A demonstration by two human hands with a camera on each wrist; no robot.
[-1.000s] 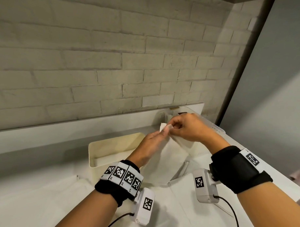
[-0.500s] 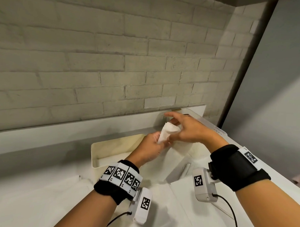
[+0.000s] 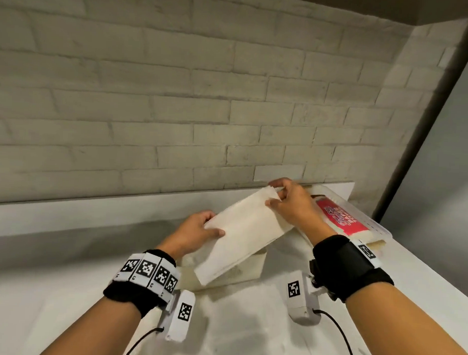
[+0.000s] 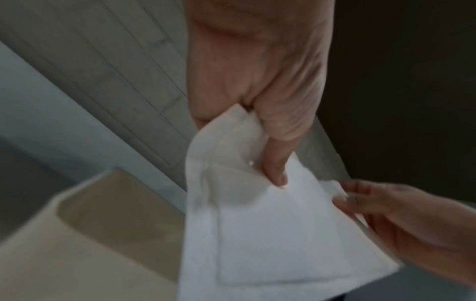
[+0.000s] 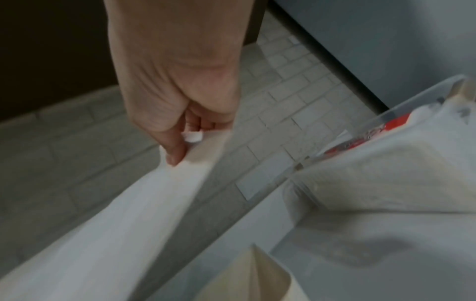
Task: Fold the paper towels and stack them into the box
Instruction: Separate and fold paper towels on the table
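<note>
A white paper towel (image 3: 241, 230) is stretched in the air between both hands, above the cream box (image 3: 247, 270). My left hand (image 3: 199, 229) pinches its near left edge, thumb on top; the left wrist view shows the thumb pressing on the towel (image 4: 257, 234). My right hand (image 3: 287, 203) pinches the far right corner between thumb and fingers, seen close in the right wrist view, where the towel (image 5: 128, 213) runs down to the left. The towel hides most of the box; a cream corner of the box (image 5: 247, 281) shows at the bottom.
A clear plastic bin (image 3: 364, 221) holding a red-labelled pack (image 3: 340, 215) stands at the back right, against the brick wall (image 3: 177, 109). More flat white sheets (image 3: 235, 323) lie on the white table in front of the box. The table's edge runs at the right.
The hands have moved apart, pulling the bunched towel out into a long flat strip. The left hand went down and left, the right hand stayed up near the wall.
</note>
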